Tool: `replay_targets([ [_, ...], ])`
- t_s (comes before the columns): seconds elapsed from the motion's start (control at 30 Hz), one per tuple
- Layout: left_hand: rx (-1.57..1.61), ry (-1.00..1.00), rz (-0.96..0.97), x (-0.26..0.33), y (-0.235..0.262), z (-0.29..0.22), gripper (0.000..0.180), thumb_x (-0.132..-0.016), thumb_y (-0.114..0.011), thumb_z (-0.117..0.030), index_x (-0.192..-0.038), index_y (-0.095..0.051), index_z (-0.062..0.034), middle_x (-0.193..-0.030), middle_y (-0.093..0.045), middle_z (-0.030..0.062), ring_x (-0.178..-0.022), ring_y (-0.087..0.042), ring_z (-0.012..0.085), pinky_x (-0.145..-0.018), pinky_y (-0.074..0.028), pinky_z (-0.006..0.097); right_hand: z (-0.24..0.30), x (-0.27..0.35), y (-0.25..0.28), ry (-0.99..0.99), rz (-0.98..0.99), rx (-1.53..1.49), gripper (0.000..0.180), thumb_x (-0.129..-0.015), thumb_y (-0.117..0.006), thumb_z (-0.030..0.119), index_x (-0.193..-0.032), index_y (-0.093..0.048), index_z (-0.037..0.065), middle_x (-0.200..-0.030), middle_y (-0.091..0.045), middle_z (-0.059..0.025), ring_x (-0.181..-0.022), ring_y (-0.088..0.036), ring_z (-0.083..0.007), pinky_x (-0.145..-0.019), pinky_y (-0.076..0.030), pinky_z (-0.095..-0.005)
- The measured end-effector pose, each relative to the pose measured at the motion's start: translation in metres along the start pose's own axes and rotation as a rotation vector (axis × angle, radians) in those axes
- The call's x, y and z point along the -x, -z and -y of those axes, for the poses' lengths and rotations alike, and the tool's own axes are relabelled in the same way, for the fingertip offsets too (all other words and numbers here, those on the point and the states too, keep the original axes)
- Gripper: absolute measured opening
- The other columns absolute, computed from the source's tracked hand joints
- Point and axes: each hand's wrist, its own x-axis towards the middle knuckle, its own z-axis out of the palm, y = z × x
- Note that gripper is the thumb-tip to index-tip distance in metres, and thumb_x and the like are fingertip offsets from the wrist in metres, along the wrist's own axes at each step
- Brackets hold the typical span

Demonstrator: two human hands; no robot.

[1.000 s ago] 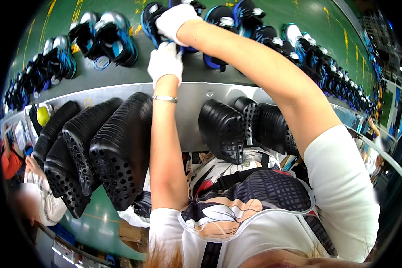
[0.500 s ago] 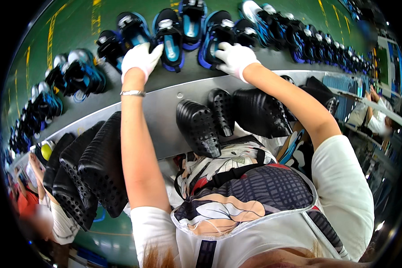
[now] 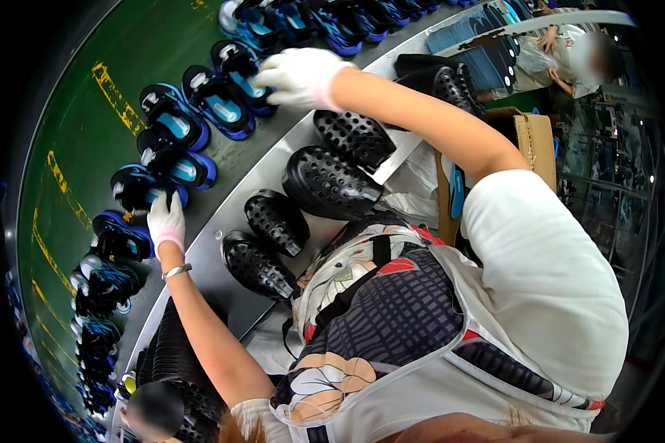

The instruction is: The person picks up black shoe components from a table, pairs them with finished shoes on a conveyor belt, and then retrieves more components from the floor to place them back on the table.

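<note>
Both my hands wear white gloves. My left hand (image 3: 167, 221) reaches over the line of shoes, its fingers stretched out on the heel end of a black sneaker (image 3: 137, 184) with a blue insole; whether it presses on it I cannot tell. Held over the heel side of another black sneaker (image 3: 233, 59), my right hand (image 3: 307, 77) has its fingers apart, with nothing visible in them. Between the two hands stand several more sneakers, among them one with a bright blue insole (image 3: 218, 107) and one beside it (image 3: 174, 118).
A metal ledge (image 3: 236, 196) runs along my side of the shoe line. Black perforated foot-shaped forms (image 3: 329, 181) lie on it, and ribbed black ones (image 3: 170, 347) lie by my left arm. A cardboard box (image 3: 537, 144) and another person (image 3: 547, 59) are at the right.
My view has turned, and the shoe line now slants from lower left to upper right. My hands are farther apart; the left is lower, by a different part of the line.
</note>
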Motion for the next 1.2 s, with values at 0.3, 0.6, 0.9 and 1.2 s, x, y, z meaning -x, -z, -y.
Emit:
replay_targets([
  [0.3, -0.006, 0.145, -0.117, 0.048, 0.042, -0.027, 0.046, -0.09, -0.059, -0.033, -0.13, -0.056, -0.0088, -0.126, -0.055, 0.0185, -0.109, -0.057, 0.0305, -0.094, -0.043, 0.037, -0.073, 0.272, 0.108, -0.767, -0.169, 0.053, 0.018, -0.09, -0.059, 0.02, -0.098, -0.066, 0.006, -0.097, -0.065, -0.0122, -0.092, -0.062, -0.0282, -0.083, -0.049, -0.0335],
  [0.6, 0.149, 0.156, -0.155, 0.096, 0.063, -0.056, 0.039, -0.095, -0.055, -0.027, -0.126, -0.059, -0.0031, -0.125, -0.057, 0.0175, -0.114, -0.055, 0.0279, -0.098, -0.041, 0.035, -0.087, 0.331, 0.065, -0.749, -0.167, -0.09, 0.028, -0.081, -0.06, 0.005, -0.108, -0.058, 0.011, -0.112, -0.057, -0.0076, -0.099, -0.059, -0.0268, -0.086, -0.048, -0.0358],
  [0.9, 0.205, 0.18, -0.161, 0.113, 0.051, -0.069, 0.039, -0.095, -0.054, -0.026, -0.125, -0.059, -0.001, -0.124, -0.06, 0.0166, -0.114, -0.057, 0.0266, -0.099, -0.041, 0.033, -0.1, 0.345, 0.092, -0.501, -0.131, 0.001, 0.028, -0.077, -0.065, 0.004, -0.104, -0.058, 0.006, -0.114, -0.057, -0.0094, -0.1, -0.059, -0.0293, -0.085, -0.049, -0.0348],
  [1.2, 0.855, 0.192, -0.166, 0.12, 0.087, -0.147, 0.039, -0.098, -0.054, -0.022, -0.128, -0.056, 0.0017, -0.122, -0.061, 0.0126, -0.108, -0.059, 0.0182, -0.094, -0.045, 0.028, -0.021, 0.235, 0.147, -0.198, -0.315, -0.051, 0.031, -0.076, -0.064, 0.003, -0.106, -0.06, 0.008, -0.111, -0.059, -0.0102, -0.097, -0.061, -0.0296, -0.082, -0.051, -0.0345],
])
